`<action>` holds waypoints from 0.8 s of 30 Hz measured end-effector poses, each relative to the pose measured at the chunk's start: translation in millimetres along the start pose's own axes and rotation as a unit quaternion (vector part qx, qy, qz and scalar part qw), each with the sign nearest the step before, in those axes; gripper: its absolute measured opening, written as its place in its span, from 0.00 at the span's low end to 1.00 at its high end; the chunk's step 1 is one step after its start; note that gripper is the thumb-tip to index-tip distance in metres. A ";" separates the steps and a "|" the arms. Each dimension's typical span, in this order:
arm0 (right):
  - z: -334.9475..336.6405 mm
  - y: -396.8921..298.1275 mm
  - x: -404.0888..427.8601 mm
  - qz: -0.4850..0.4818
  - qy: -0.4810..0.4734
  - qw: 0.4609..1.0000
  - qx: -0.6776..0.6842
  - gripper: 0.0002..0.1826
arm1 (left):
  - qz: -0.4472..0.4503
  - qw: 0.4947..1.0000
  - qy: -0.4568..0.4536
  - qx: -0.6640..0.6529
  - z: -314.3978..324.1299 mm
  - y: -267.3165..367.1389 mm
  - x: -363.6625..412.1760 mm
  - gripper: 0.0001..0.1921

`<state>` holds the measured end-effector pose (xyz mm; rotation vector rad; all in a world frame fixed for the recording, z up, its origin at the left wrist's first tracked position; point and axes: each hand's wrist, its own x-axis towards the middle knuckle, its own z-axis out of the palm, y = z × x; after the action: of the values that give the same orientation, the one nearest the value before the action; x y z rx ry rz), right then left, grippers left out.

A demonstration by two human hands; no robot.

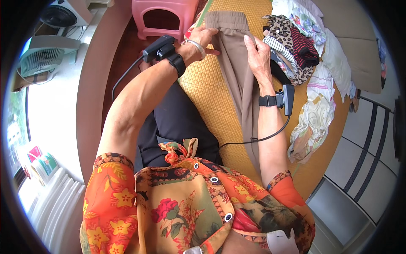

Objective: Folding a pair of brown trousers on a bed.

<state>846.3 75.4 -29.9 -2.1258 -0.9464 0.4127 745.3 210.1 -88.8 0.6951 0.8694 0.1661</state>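
A pair of taupe trousers [233, 50] with a gathered elastic waistband [227, 20] lies lengthwise on a yellow woven mat [203, 85], its legs running back towards my body. My left hand [201, 38], with a silver bangle at the wrist, grips the trousers' left edge just below the waistband. On the opposite edge, slightly lower, my right hand [259, 55] holds the cloth between thumb and fingers. Lengthwise folds show in the legs, and my right forearm hides part of them.
To the right sit a pile of clothes with a leopard-print garment [280, 30] and a red-and-black striped garment [303, 47], and a crumpled pale floral cloth [314, 117]. A pink plastic stool [158, 31] stands beyond my left hand. Fans, including a box fan [42, 60], are at left.
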 end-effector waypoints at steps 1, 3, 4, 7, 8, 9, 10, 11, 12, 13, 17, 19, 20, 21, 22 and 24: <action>0.0 1.0 -0.5 -0.004 -0.002 1.000 0.000 0.22 | -0.005 0.999 -0.025 0.023 -2.5 2.9 0.4 0.12; 2.9 2.9 -1.1 -0.002 0.001 1.000 -0.002 0.22 | 0.018 0.998 -0.043 0.044 -4.6 3.8 -1.8 0.13; 4.7 3.7 -1.4 -0.001 0.005 1.000 -0.005 0.22 | 0.051 0.990 -0.037 0.128 -5.6 4.5 -2.8 0.14; 11.1 3.3 -2.0 -0.028 0.013 0.998 -0.056 0.22 | 0.123 0.964 -0.028 0.234 -14.4 -2.9 1.5 0.14; 13.1 1.9 -2.3 -0.029 0.012 0.998 -0.055 0.22 | 0.160 0.953 -0.025 0.256 -18.4 -6.5 4.3 0.14; 13.2 -0.4 -3.3 -0.058 0.032 0.994 -0.088 0.21 | 0.159 0.953 -0.028 0.257 -17.6 -5.2 1.5 0.14; 13.3 -2.2 -4.2 -0.087 0.052 0.987 -0.121 0.20 | 0.211 0.919 0.005 0.334 -17.1 -4.3 -1.6 0.13; 13.4 -3.1 -5.1 -0.085 0.053 0.987 -0.123 0.20 | 0.262 0.874 0.037 0.407 -16.5 -3.5 -4.7 0.12; 14.8 -5.9 -5.2 -0.108 0.062 0.980 -0.152 0.17 | 0.300 0.857 0.038 0.418 -18.0 -1.8 -8.2 0.13; 16.7 -7.9 -5.8 -0.131 0.071 0.972 -0.181 0.14 | 0.300 0.857 0.038 0.418 -19.8 -4.4 -5.8 0.13; 27.6 -13.6 -9.6 -0.138 0.040 0.969 -0.200 0.11 | 0.256 0.921 0.046 0.291 -20.8 -14.7 2.1 0.13; 33.7 -17.3 -10.1 -0.159 0.039 0.969 -0.187 0.10 | 0.246 0.943 0.037 0.221 -16.1 -12.4 -1.3 0.13; 37.4 -15.2 -9.7 -0.165 0.046 0.970 -0.175 0.12 | 0.197 0.973 0.007 0.123 -13.6 -10.4 -2.3 0.10; 39.7 -17.4 -11.1 -0.165 0.045 0.970 -0.175 0.12 | 0.147 0.989 -0.021 0.023 -12.9 -8.7 -4.3 0.08; 41.3 -20.4 -12.8 -0.149 0.008 0.974 -0.168 0.13 | 0.139 0.990 -0.031 0.019 -14.7 -9.9 -1.5 0.08; 45.9 -20.0 -14.6 -0.148 -0.034 0.975 -0.164 0.17 | 0.128 0.991 -0.024 0.002 -15.5 -12.2 -1.8 0.09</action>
<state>801.4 96.9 -45.4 -2.2199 -1.4293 0.1899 730.8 207.7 -102.1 0.8096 0.7325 0.3760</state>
